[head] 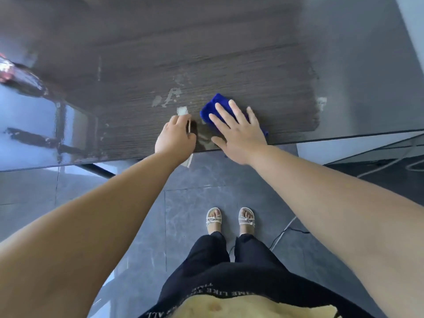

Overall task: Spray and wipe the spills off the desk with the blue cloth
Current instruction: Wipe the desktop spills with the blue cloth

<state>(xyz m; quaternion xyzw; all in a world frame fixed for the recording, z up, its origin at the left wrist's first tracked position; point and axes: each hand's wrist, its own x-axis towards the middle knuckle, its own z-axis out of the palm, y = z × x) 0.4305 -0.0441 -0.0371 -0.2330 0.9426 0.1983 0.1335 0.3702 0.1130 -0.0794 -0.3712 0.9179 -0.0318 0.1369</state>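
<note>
— Which step are we on?

— Wiping, we'd judge. Our right grip (238,131) lies flat with its fingers straight, pressing the blue cloth (212,106) onto the worktop (229,53) close to the front edge. Our left grip (175,138) is curled round the spray bottle (182,111), just beside the cloth. Most of the bottle is hidden or blurred.

— And what remains?

— The pale spills (171,97) just beyond the bottle, plus a pale patch (321,103) well off to the right. Next we'd push the cloth left and away from us, keeping it flat.

— Do we have room?

— Plenty of open worktop beyond. The bottle sits in the leftward path, so we'd lift it first. The front edge is under our wrists, so a stroke pulled towards us could drag the cloth onto the floor (195,203).
</note>
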